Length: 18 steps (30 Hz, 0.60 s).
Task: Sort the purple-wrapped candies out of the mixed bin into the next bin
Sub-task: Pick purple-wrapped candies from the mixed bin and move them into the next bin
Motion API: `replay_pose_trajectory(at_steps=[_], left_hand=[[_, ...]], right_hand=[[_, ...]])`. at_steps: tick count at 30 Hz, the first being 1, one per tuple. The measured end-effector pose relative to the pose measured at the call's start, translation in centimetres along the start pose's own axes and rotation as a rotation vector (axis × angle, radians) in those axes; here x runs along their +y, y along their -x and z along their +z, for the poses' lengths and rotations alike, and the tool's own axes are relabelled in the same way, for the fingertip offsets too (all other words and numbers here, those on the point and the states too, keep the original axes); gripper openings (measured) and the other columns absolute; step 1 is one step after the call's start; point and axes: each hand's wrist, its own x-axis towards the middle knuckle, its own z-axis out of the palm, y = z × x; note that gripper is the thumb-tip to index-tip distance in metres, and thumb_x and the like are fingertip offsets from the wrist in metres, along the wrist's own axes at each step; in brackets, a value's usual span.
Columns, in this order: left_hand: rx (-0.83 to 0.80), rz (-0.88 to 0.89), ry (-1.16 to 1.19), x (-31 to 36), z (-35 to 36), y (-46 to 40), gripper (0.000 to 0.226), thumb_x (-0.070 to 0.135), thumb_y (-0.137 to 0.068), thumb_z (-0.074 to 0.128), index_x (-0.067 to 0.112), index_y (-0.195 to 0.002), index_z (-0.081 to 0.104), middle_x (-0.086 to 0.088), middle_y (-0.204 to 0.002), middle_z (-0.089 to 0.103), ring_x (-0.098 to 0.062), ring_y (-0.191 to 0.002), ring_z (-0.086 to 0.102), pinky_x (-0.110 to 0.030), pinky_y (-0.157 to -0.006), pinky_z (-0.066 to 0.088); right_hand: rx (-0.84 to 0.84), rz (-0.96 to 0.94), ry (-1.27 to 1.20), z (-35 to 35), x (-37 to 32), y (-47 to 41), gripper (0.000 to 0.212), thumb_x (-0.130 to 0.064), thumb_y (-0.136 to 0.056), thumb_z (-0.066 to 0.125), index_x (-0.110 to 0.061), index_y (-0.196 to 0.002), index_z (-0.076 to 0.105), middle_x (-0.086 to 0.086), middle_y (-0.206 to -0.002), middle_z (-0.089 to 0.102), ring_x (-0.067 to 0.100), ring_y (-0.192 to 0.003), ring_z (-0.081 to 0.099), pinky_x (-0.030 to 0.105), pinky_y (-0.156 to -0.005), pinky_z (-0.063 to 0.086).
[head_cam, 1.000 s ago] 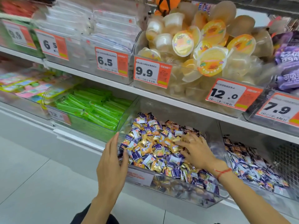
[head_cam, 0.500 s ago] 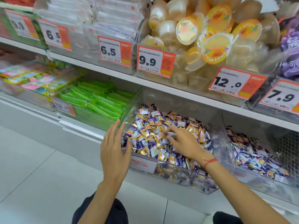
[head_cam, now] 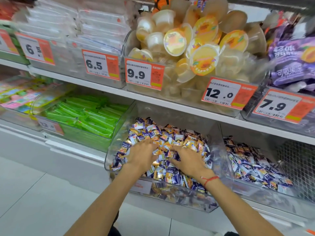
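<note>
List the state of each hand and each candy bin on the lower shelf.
left hand: fingers spread, resting on the candies in the mixed bin.
right hand: fingers spread, resting on the same pile.
mixed bin: heaped with purple and orange candies.
next bin: partly filled with mainly purple candies.
green packet bin: well filled with packets.

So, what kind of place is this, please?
Most likely a shop's snack aisle. White shelves hold clear bins, each with an orange price tag. Jelly cups fill one bin; both hands dig in a mixed candy bin.
</note>
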Motion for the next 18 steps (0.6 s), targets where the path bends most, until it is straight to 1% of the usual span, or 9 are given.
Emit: replay_pose_trajectory(at_steps=[2, 4, 7, 10, 11, 12, 14, 16, 18], left_hand=[[0.044, -0.011, 0.048, -0.3, 0.1, -0.4, 0.036, 0.032, -0.093, 0.059, 0.028, -0.128, 0.057, 0.003, -0.131, 0.055, -0.018, -0.116, 0.055, -0.034, -0.088, 0.049], [0.116, -0.055, 0.031, -1.0, -0.7, -0.5, 0.027, 0.027, -0.092, 0.060, 0.029, -0.119, 0.062, 0.004, -0.124, 0.060, -0.018, -0.108, 0.059, -0.034, -0.082, 0.051], [0.211, -0.146, -0.075, -2.0, -1.7, -0.2, 0.032, 0.011, -0.091, 0.058, 0.027, -0.118, 0.062, 0.004, -0.125, 0.057, -0.020, -0.109, 0.057, -0.034, -0.078, 0.050], [0.265, -0.081, -0.015, -1.8, -2.1, 0.4, 0.031, 0.013, -0.091, 0.060, 0.028, -0.117, 0.062, 0.008, -0.125, 0.054, -0.015, -0.118, 0.045, -0.031, -0.081, 0.048], [0.238, -0.048, 0.069, -1.5, -2.2, 0.6, 0.026, 0.015, -0.091, 0.061, 0.030, -0.112, 0.064, 0.008, -0.122, 0.056, -0.014, -0.118, 0.046, -0.030, -0.081, 0.048], [0.176, -0.014, 0.136, -1.2, -2.2, 0.6, 0.023, 0.017, -0.090, 0.062, 0.032, -0.108, 0.066, 0.008, -0.120, 0.059, -0.013, -0.116, 0.048, -0.030, -0.081, 0.049], [-0.017, 0.050, 0.165, -0.7, -1.7, 0.3, 0.026, 0.020, -0.090, 0.062, 0.031, -0.114, 0.066, 0.004, -0.124, 0.060, -0.016, -0.118, 0.049, -0.034, -0.087, 0.049], [-0.180, 0.072, 0.053, -0.5, -1.0, 0.0, 0.037, 0.026, -0.091, 0.062, 0.030, -0.128, 0.057, 0.002, -0.133, 0.053, -0.020, -0.126, 0.042, -0.038, -0.093, 0.046], [-0.210, 0.057, -0.059, -0.5, -0.6, 0.0, 0.044, 0.035, -0.090, 0.063, 0.030, -0.133, 0.052, 0.002, -0.134, 0.051, -0.021, -0.126, 0.039, -0.037, -0.094, 0.043]], right_hand=[[0.059, 0.019, 0.017, 0.1, 0.3, -0.2, 0.041, -0.045, -0.092, 0.058, -0.024, -0.127, 0.053, 0.002, -0.116, 0.065, 0.022, -0.106, 0.060, 0.033, -0.077, 0.050], [0.071, 0.063, 0.002, -0.4, 1.1, -0.4, 0.037, -0.040, -0.093, 0.058, -0.023, -0.126, 0.056, 0.004, -0.124, 0.060, 0.023, -0.104, 0.060, 0.034, -0.077, 0.049], [0.063, 0.131, -0.180, -1.8, 2.2, 0.2, 0.032, -0.038, -0.097, 0.052, -0.017, -0.121, 0.054, 0.007, -0.132, 0.046, 0.024, -0.091, 0.059, 0.038, -0.078, 0.048], [-0.010, 0.080, -0.436, -3.0, 2.2, 1.5, 0.020, -0.031, -0.101, 0.043, -0.016, -0.113, 0.038, 0.011, -0.107, 0.052, 0.022, -0.081, 0.055, 0.039, -0.074, 0.044], [-0.055, 0.052, -0.460, -3.4, 1.9, 2.0, 0.022, -0.028, -0.101, 0.042, -0.014, -0.117, 0.036, 0.009, -0.099, 0.052, 0.016, -0.077, 0.055, 0.037, -0.073, 0.043], [-0.085, 0.025, -0.439, -3.5, 1.8, 2.3, 0.027, -0.027, -0.102, 0.041, -0.012, -0.124, 0.035, 0.008, -0.102, 0.053, 0.015, -0.082, 0.056, 0.037, -0.077, 0.044], [-0.139, -0.002, -0.347, -3.5, 1.6, 2.5, 0.035, -0.025, -0.102, 0.040, -0.012, -0.133, 0.033, 0.017, -0.120, 0.054, 0.029, -0.104, 0.056, 0.047, -0.089, 0.045], [-0.213, -0.002, -0.239, -3.2, 1.1, 2.1, 0.041, -0.030, -0.101, 0.044, -0.016, -0.137, 0.031, 0.016, -0.116, 0.057, 0.033, -0.100, 0.056, 0.048, -0.083, 0.047], [-0.258, -0.024, -0.070, -2.6, 0.3, 1.8, 0.044, -0.043, -0.095, 0.052, -0.016, -0.129, 0.043, 0.007, -0.098, 0.058, 0.029, -0.092, 0.057, 0.039, -0.067, 0.045]])
